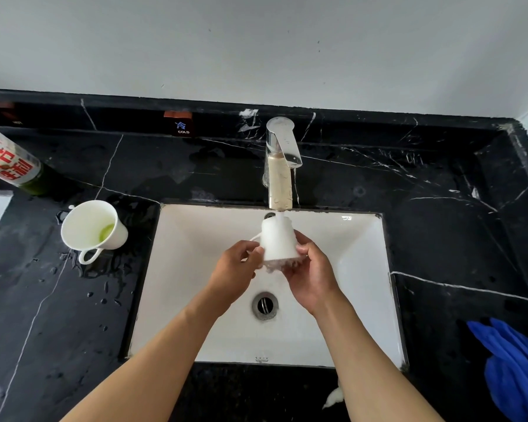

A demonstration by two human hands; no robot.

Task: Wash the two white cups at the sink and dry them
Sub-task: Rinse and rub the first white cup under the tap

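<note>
One white cup (278, 239) is upside down under the running faucet (281, 166), above the white sink (195, 269). Water hits its base and spills off the rim. My left hand (235, 272) grips its left side near the handle, and my right hand (311, 272) holds its right side and rim. The second white cup (89, 229) stands on the wet black counter left of the sink, handle toward me, with a bit of green liquid inside.
A blue cloth (515, 370) lies on the counter at the lower right. A bottle with red lettering (9, 159) leans at the far left. The drain (265, 305) sits mid-basin. A raised black marble ledge (378, 126) runs behind the faucet.
</note>
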